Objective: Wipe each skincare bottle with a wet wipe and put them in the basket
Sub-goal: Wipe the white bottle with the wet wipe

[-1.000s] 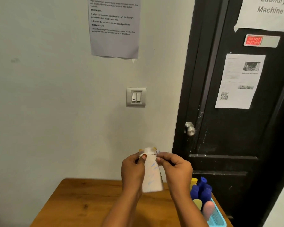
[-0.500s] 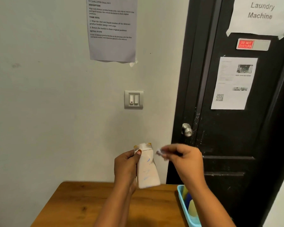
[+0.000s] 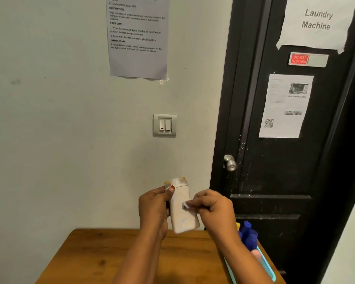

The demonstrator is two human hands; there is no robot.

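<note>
My left hand (image 3: 155,210) grips a cream-white skincare bottle (image 3: 181,216) with a yellowish cap end up, held upright above the wooden table (image 3: 115,257). My right hand (image 3: 212,210) pinches a small crumpled wet wipe (image 3: 186,206) and presses it against the bottle's front, about mid-height. A light blue basket (image 3: 270,271) sits at the table's right edge, partly hidden by my right forearm. Blue bottles (image 3: 248,235) and a pink one (image 3: 256,255) stand inside it.
A pale wall with a taped instruction sheet (image 3: 137,37) and a light switch (image 3: 164,125) rises behind the table. A black door (image 3: 285,160) with a round knob (image 3: 230,162) and paper notices stands to the right, close to the basket.
My right hand, which had pulled away from the bottle's cap with the wipe, has come back down onto the bottle's front. The camera tilted slightly, showing more of the basket's bottles.
</note>
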